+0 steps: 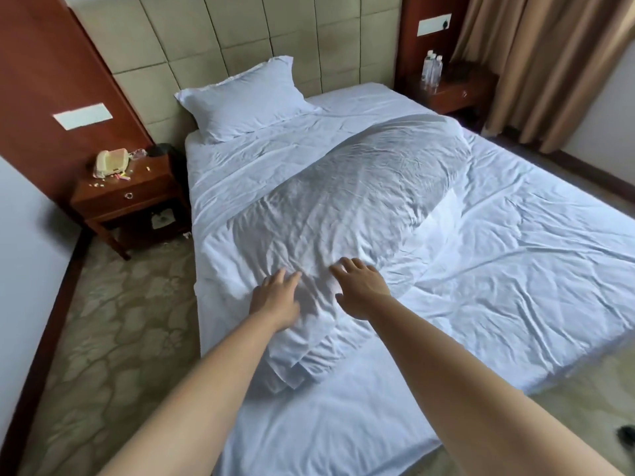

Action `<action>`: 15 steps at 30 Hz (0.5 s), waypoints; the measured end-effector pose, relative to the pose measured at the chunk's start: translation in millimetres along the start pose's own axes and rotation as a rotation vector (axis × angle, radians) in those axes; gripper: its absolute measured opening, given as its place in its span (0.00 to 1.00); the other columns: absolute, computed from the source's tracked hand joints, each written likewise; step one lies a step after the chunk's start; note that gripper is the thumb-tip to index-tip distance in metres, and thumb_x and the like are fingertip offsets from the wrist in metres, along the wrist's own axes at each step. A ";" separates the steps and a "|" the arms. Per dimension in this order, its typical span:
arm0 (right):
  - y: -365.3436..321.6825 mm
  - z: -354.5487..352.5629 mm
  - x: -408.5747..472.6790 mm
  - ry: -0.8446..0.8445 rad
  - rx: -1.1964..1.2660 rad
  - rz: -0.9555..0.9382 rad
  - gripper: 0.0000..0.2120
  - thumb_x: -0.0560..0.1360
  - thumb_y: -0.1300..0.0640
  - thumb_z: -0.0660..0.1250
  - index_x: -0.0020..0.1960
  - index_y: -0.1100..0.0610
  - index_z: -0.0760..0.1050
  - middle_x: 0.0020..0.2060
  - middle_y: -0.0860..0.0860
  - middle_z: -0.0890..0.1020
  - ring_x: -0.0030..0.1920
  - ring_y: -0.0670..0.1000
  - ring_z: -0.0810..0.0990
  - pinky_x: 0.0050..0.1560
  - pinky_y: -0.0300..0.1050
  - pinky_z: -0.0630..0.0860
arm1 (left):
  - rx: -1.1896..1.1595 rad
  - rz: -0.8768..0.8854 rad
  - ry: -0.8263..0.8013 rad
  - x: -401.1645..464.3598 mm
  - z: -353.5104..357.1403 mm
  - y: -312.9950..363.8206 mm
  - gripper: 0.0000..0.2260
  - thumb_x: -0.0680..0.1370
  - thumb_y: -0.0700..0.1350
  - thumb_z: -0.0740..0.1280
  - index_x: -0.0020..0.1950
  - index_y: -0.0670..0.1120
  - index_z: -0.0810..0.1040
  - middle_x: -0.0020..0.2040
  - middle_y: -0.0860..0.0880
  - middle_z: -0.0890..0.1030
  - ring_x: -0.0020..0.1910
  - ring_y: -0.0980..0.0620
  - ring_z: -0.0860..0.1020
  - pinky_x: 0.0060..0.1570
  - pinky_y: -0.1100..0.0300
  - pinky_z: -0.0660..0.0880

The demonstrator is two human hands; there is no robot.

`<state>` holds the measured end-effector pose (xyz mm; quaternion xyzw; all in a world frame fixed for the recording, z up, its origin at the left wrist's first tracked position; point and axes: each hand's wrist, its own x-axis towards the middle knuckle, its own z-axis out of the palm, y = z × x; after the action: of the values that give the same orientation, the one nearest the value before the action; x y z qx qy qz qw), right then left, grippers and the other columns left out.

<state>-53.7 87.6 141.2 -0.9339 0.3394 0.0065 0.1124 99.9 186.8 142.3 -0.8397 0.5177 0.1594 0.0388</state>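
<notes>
Both hands, left hand and right hand, press flat with fingers spread on the folded sheet, its long axis running from lower centre toward upper right.

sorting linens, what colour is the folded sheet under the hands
Plain white, no pattern; the folded sheet shows best in the head view.

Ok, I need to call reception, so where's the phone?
In the head view, the phone sits on the nightstand at far left, left of the pillow.
</notes>
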 end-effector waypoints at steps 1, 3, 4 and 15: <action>6.7 -1.2 5.0 -0.003 -0.018 -0.006 0.24 0.77 0.54 0.62 0.72 0.52 0.62 0.71 0.51 0.63 0.71 0.54 0.60 0.67 0.47 0.61 | -0.026 0.015 0.043 7.0 -0.9 4.5 0.27 0.77 0.44 0.57 0.76 0.53 0.55 0.77 0.48 0.53 0.73 0.45 0.59 0.69 0.50 0.63; 19.9 -6.4 16.9 0.003 -0.055 -0.032 0.24 0.77 0.56 0.61 0.72 0.52 0.62 0.71 0.51 0.63 0.72 0.53 0.60 0.68 0.47 0.60 | -0.069 0.015 0.117 24.1 -2.4 12.9 0.25 0.78 0.43 0.55 0.76 0.53 0.57 0.77 0.49 0.53 0.73 0.45 0.58 0.70 0.50 0.61; 27.1 -10.2 24.5 0.012 -0.079 -0.048 0.24 0.77 0.56 0.61 0.72 0.52 0.62 0.71 0.50 0.63 0.72 0.53 0.59 0.68 0.47 0.60 | -0.087 0.002 0.153 35.0 -4.3 16.9 0.25 0.79 0.43 0.54 0.76 0.53 0.58 0.77 0.49 0.54 0.73 0.44 0.58 0.70 0.50 0.61; 100.7 -60.5 120.9 -0.063 -0.359 -0.163 0.49 0.69 0.40 0.70 0.78 0.52 0.45 0.77 0.52 0.49 0.77 0.53 0.44 0.76 0.51 0.41 | -0.208 -0.037 0.351 169.9 -45.0 66.0 0.27 0.78 0.51 0.42 0.76 0.52 0.60 0.78 0.48 0.57 0.75 0.47 0.56 0.72 0.50 0.54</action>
<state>-28.5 -76.8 168.8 -0.9626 0.2525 0.0871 -0.0453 122.2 0.4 139.1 -0.8634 0.4818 0.0626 -0.1359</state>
